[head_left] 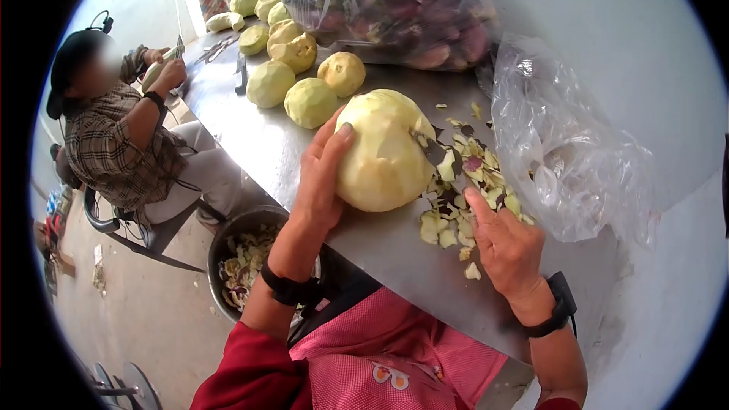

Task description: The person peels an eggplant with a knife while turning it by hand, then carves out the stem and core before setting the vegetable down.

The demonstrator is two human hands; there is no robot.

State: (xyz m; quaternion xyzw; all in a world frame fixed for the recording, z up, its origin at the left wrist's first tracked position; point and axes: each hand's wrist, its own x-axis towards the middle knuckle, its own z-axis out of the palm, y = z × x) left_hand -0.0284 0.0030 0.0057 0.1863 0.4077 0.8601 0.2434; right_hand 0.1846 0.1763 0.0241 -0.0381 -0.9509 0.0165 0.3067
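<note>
My left hand (323, 171) is wrapped round the left side of a large, peeled, pale yellow eggplant (386, 153) above the metal table. A scrap of dark peel remains at its right side. My right hand (505, 247) is closed, with the index finger stretched along a knife (459, 182) whose blade points up toward the eggplant; the handle is hidden in my palm. Beneath the knife, pale and purple peelings (486, 171) are scattered over the table. Close behind the held eggplant lie peeled round ones (311, 102).
A clear bag of purple eggplants (402, 15) stands at the back, an empty plastic bag (569, 144) at the right. Another knife (241, 76) lies farther left. Below the table edge is a basin of peelings (247, 258). A seated co-worker (121, 121) peels something at the left.
</note>
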